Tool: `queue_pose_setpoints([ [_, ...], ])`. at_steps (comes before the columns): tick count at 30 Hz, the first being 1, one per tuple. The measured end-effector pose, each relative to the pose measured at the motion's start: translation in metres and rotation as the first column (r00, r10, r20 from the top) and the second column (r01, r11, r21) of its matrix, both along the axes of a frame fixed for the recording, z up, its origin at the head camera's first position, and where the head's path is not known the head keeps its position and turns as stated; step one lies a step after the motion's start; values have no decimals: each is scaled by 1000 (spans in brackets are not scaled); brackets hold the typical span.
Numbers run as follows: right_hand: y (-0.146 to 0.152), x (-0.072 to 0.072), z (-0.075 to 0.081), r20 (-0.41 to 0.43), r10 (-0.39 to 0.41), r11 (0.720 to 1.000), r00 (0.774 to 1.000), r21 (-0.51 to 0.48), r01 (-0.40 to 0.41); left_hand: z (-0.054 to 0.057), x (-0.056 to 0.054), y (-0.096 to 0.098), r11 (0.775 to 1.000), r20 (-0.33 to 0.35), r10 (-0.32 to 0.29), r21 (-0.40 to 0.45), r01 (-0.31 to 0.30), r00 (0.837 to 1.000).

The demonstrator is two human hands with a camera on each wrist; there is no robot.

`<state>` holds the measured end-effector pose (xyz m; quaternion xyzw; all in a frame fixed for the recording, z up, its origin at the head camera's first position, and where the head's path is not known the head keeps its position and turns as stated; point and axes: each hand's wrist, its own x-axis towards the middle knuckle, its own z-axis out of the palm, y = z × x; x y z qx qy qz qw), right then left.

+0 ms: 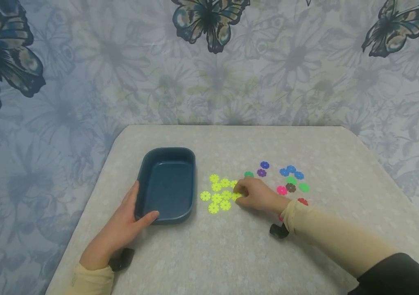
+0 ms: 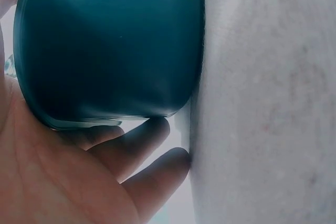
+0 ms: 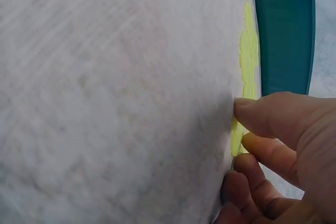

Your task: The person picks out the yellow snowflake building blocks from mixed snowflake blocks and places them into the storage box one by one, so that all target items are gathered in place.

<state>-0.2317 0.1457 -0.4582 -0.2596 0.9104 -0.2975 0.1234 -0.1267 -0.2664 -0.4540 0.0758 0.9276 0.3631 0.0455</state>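
Note:
A dark teal rectangular dish (image 1: 166,219) stands on the table, left of centre in the head view. My left hand (image 1: 122,223) grips its near left corner, thumb over the rim and fingers along the outer side; in the left wrist view those fingers (image 2: 142,142) curl against the wall of the dish (image 2: 113,40). Right of the dish lies a group of flat yellow flower-shaped discs (image 1: 216,198). At that group's right edge my right hand (image 1: 255,194) pinches a yellow disc (image 3: 237,137) between thumb and forefinger, low at the tabletop.
Beyond the right hand lie blue discs (image 1: 291,169), purple discs (image 1: 261,173), green discs (image 1: 304,187), a pink disc (image 1: 281,190), a brown disc (image 1: 291,187) and a red disc (image 1: 303,201). The table (image 1: 194,262) meets a butterfly-patterned wall (image 1: 231,90) at its far edge.

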Motion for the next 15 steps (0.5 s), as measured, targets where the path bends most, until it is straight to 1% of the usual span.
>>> queue_pose_setpoints([
  [10,-7,3,0,-23,-29,999,999,43,30,-2,-1,-1,1000,-25,-7,-2,7,1000],
  [15,-10,5,-2,-65,-28,999,997,45,31,-1,0,0,1000,-25,-7,-1,7,1000],
])
